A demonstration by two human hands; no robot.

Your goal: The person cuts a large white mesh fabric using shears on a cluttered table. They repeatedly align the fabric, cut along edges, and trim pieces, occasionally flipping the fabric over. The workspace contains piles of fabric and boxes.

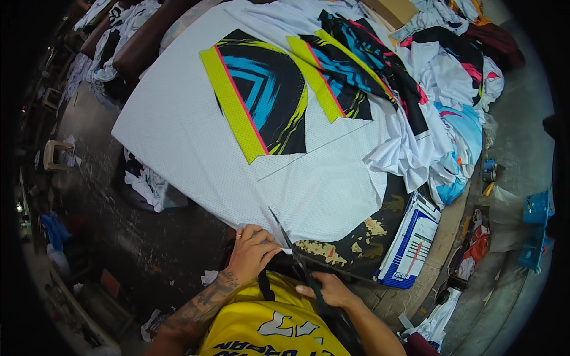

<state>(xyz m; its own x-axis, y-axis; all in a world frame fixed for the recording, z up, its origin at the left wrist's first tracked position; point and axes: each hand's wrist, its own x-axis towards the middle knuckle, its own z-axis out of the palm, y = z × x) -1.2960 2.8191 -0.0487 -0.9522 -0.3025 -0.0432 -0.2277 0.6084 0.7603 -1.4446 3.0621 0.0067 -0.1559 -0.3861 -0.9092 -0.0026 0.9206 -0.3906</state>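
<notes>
A large sheet of white mesh fabric [178, 118] covers the table, with black, blue and yellow-green patterned panels [258, 95] printed on it. At its near edge my left hand [254, 246] is closed, its fingers pinching the fabric's rim. My right hand [332, 289] is wrapped round the dark handles of a pair of scissors [289, 240]. The blades point away from me and lie at the fabric's near edge, just right of my left fingers. A thin dark line crosses the white fabric below the printed panels.
A blue and white record book [409, 243] lies at the table's right edge. Crumpled white and patterned fabric [424, 118] is heaped at the far right. A blue plastic basket [535, 228] stands farther right. On the left floor are a small stool [56, 155] and white scraps [145, 184].
</notes>
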